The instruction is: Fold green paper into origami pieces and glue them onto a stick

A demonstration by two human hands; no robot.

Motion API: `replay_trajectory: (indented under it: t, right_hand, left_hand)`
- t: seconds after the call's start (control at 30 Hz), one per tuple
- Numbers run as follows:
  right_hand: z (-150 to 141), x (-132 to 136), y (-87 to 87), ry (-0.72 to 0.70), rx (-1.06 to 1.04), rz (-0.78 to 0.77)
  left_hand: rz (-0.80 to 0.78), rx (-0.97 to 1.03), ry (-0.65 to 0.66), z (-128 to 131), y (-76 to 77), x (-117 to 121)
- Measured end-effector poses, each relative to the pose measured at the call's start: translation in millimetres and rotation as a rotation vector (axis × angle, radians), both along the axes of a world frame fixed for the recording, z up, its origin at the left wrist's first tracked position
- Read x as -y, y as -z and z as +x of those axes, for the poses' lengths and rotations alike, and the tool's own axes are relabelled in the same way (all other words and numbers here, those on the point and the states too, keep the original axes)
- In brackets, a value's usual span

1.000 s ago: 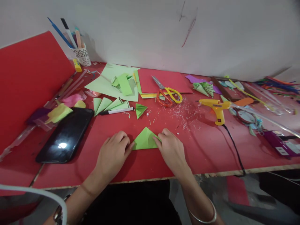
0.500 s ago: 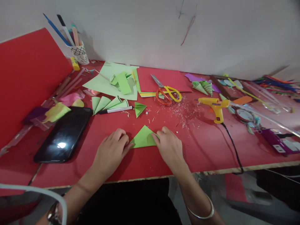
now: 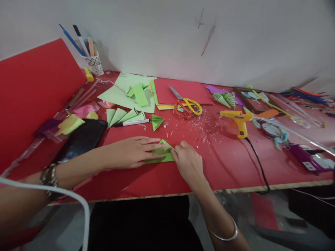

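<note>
A folded piece of green paper (image 3: 167, 157), roughly triangular, lies on the red table near its front edge. My left hand (image 3: 133, 152) rests flat over the paper's left part, fingers stretched out and covering some of it. At the paper's right corner my right hand (image 3: 188, 162) is closed, pinching the edge between thumb and fingers. Just beyond the paper sits a small folded green triangle (image 3: 157, 122). Beside that lie a black-and-white marker (image 3: 133, 122) and several light green paper cones (image 3: 119, 116).
Scissors (image 3: 187, 107) lie on red paper sheets (image 3: 167, 90) at the back. A yellow glue gun (image 3: 240, 123) with a black cord stands to the right. A black phone (image 3: 81, 141) lies left, partly behind my left arm. A pen cup (image 3: 95, 65) stands at the wall.
My left hand has moved from the paper's left corner onto its top, its fingers now straightened. My right hand keeps its pinch at the right corner. The view has shifted slightly.
</note>
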State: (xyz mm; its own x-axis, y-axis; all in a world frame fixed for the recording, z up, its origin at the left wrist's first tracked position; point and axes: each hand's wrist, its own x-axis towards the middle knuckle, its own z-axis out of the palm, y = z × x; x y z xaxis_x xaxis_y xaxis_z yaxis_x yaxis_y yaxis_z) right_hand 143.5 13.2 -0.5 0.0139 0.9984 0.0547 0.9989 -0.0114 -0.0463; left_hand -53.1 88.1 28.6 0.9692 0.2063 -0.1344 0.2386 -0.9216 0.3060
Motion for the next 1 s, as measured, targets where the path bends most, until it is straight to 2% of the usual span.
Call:
replay_trajectory:
  t: [0.13, 0.33, 0.47, 0.67, 0.8, 0.9, 1.0]
  right_hand:
    - [-0.9, 1.0, 0.4, 0.015, 0.005, -0.004]
    - [-1.5, -0.5, -0.7, 0.029, -0.001, -0.016]
    - [-0.6, -1.1, -2.1, 0.033, 0.007, -0.028]
    - [-0.1, -1.6, 0.0, 0.019, 0.009, -0.022]
    - [0.2, 0.5, -4.2, 0.023, 0.0, 0.001]
    - [0.2, 6.5, -10.6, -0.046, -0.031, 0.058]
    - [-2.6, 15.5, -13.1, -0.263, -0.06, 0.129]
  left_hand:
    - [-0.089, -0.046, 0.056, 10.9, -6.1, -1.3]
    - [-0.051, -0.071, 0.018, 8.5, 8.4, -0.3]
    - [-0.009, -0.044, 0.051, 2.7, 17.8, -4.8]
    - [0.003, -0.048, 0.02, -1.9, 20.4, -21.5]
    - [0.002, -0.038, 0.044, -0.9, 20.9, -30.6]
    - [0.001, -0.033, 0.057, 0.3, 22.4, -33.1]
    - [-0.002, -0.024, 0.048, 1.0, 23.3, -33.2]
